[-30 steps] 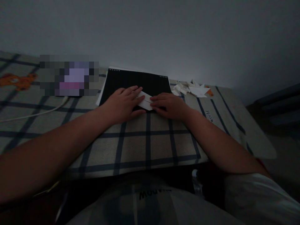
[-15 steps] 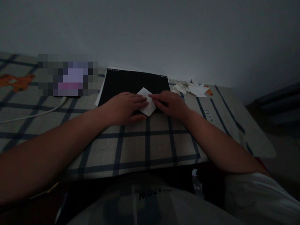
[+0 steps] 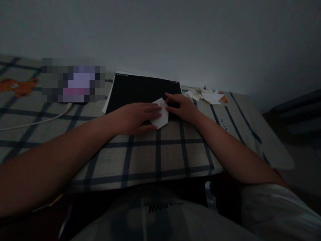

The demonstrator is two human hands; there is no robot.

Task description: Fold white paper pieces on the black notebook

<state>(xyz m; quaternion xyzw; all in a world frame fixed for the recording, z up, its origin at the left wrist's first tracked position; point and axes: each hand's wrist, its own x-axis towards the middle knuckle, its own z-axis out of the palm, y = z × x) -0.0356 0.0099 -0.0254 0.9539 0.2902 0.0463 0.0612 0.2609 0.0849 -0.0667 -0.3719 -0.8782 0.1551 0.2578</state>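
Observation:
A small folded sheet of white paper [image 3: 164, 115] lies at the front edge of the black notebook [image 3: 140, 90]. My left hand [image 3: 136, 117] rests flat over the paper's left part, fingers stretched out and covering that side. At the paper's right edge is my right hand [image 3: 184, 106], with thumb and forefinger apart. Its fingertips are at or very near the paper's upper right edge; whether they touch it I cannot tell.
Folded white paper pieces [image 3: 209, 95] lie right of the notebook by the wall. To the left, a phone-like device with a blurred screen [image 3: 79, 82] has a white cable [image 3: 50, 122]. A checked cloth [image 3: 142, 155] covers the table. An orange shape [image 3: 21, 87] is at far left.
The paper has turned and shifted slightly right and toward me. My left hand slid along with it. My right hand's thumb and forefinger have spread apart.

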